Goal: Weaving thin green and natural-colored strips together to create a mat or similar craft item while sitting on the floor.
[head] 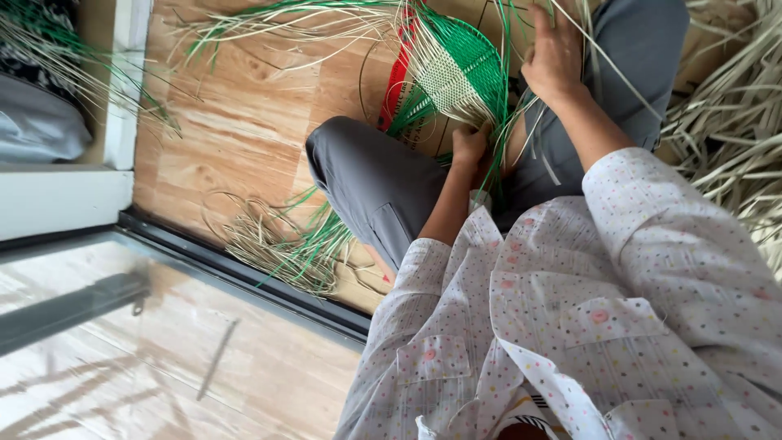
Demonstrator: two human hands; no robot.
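Nearest the camera, a dotted pale shirt [586, 326] with buttoned chest pockets, both sleeves running forward and up the picture. Below and left of it, grey-trousered legs [366, 175] folded on the wooden floor [244, 114].

Next out, left hand [470, 145] closed narrow, fingers pinched on a bunch of green strips [498, 155] right at the near edge of the woven piece [452, 69]. Clearly the nearer of the two hands to the work, touching it.

A little farther and to the right, right hand [554, 57] raised, fingers curled around pale strips [607, 49] drawn up and outward; exact grip partly hidden by the back of the hand.

Woven piece lying just beyond and slightly left of the left hand, propped against the knee: rounded, green with a pale centre panel and a red edge on its left side. Long axis hard to judge, seemingly running away from the body, loose ends fanning from its rim.

Farther off, a tangle of green and pale strips [277, 244] on the floor by a dark door track [244, 273]; a heap of dry pale straw [733, 147] at far right.
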